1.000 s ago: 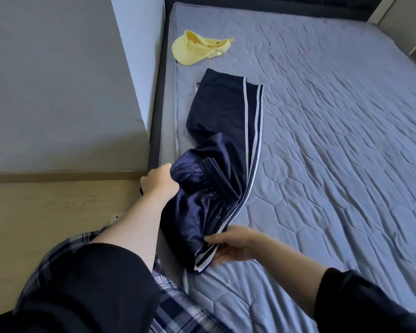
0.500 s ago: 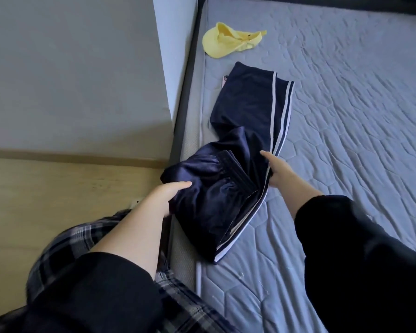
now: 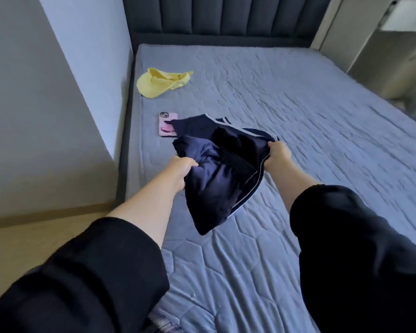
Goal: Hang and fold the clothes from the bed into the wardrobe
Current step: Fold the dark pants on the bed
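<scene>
1. Navy track trousers (image 3: 216, 174) with white side stripes hang bunched between the 2 hands, lifted over the bed (image 3: 310, 121) near its left edge.
2. The left hand (image 3: 181, 168) grips the left side of the bundle, its fingers curled into the shiny fabric.
3. The right hand (image 3: 277, 155) holds the right side by the striped seam, closed in a fist around the cloth.
4. The lowest fold droops toward the mattress; whether it touches the surface cannot be told.
5. The far end of the trousers reaches away from the person and covers the right edge of a phone (image 3: 165, 123).
6. That phone, in a pink case, lies flat on the mattress close to the bed's left side.
7. A yellow cap (image 3: 162, 81) lies further up the bed, beyond the phone and nearer the headboard (image 3: 226, 18), well apart from the trousers.
8. The mattress cover is grey-blue and quilted; the headboard is dark and padded in vertical panels.
9. Black sleeves cover both upper forearms, leaving the wrists bare.
10. A wooden floor (image 3: 22, 248) and a pale wall lie left of the bed.
</scene>
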Demonstrator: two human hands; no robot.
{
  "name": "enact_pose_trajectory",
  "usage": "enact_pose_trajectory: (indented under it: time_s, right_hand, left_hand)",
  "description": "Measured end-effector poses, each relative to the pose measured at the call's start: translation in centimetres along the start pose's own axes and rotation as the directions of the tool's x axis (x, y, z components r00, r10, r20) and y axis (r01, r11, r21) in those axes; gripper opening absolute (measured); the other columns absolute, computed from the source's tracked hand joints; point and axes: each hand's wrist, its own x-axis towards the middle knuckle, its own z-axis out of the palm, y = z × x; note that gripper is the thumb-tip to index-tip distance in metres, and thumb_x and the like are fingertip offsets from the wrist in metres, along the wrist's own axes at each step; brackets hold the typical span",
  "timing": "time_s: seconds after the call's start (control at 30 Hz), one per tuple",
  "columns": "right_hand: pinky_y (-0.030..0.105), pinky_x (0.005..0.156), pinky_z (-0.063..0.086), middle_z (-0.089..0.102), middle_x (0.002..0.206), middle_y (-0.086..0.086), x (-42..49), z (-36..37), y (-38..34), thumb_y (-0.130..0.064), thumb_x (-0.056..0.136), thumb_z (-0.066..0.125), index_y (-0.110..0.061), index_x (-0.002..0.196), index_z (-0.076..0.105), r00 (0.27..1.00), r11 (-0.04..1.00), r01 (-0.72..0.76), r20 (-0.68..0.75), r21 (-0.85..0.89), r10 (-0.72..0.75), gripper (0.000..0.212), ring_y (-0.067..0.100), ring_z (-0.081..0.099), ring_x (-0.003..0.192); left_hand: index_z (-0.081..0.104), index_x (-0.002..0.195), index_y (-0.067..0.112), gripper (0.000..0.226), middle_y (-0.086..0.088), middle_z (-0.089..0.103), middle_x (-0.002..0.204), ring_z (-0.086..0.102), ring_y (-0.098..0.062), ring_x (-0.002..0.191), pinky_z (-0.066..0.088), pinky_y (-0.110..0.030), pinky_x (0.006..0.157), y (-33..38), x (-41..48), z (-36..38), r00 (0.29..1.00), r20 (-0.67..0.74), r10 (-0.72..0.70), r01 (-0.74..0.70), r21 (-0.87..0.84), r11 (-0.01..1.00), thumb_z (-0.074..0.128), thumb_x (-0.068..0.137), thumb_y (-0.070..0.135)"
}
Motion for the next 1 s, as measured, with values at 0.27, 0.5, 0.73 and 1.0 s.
enact_pose_trajectory:
  time_s: [0.27,0.5,0.73,1.0]
  right_hand:
    - [0.031,0.072,0.041,0.059,0.093,0.002,-4.7,-5.6,-10.4,-0.017,0.092,0.047,-0.012,0.124,0.055,0.878,0.932,0.283,-0.453,0.226,-0.157,0.033,0.019,0.051,0.071]
    - [0.023,0.065,0.043,0.056,0.127,0.021,-6.3,-2.2,-0.6,-0.017,0.100,0.034,0.002,0.134,0.047,0.946,0.985,0.169,-0.276,-0.025,-0.169,0.041,0.018,0.045,0.086]
    - [0.033,0.081,0.048,0.045,0.077,0.000,-7.9,-0.2,19.0,-0.009,0.092,0.043,-0.001,0.128,0.051,0.939,0.932,-0.339,-0.103,-0.126,0.327,0.038,0.022,0.052,0.086]
    - [0.028,0.058,0.044,0.057,0.086,0.008,-4.2,-0.9,17.3,-0.020,0.080,0.063,-0.002,0.107,0.049,0.951,0.962,-0.236,-0.235,-0.137,0.200,0.035,0.022,0.053,0.071]
  left_hand:
    - [0.060,0.064,0.002,0.025,-0.007,0.057,0.049,0.057,-0.021,0.050,0.047,-0.019,0.046,10.5,-2.7,9.0,0.927,0.318,0.198,-0.192,-0.050,0.980,0.047,0.085,-0.005]
    - [0.055,0.073,0.005,0.008,-0.010,0.049,0.063,0.048,-0.023,0.054,0.039,-0.018,0.048,11.1,0.6,-3.2,0.988,-0.088,0.124,-0.099,0.247,0.964,0.055,0.081,0.003]
    - [0.053,0.123,-0.001,0.042,-0.018,0.062,0.106,0.057,-0.031,0.086,0.046,-0.033,0.073,-1.2,3.7,-10.9,0.932,-0.340,0.126,0.107,0.589,0.801,0.053,0.081,-0.005]
    - [0.006,0.152,0.029,0.076,-0.007,-0.004,0.161,-0.008,-0.030,0.146,0.003,-0.058,0.114,-7.8,3.3,-5.8,0.857,0.291,0.425,-0.206,0.950,-0.235,0.052,0.092,0.031]
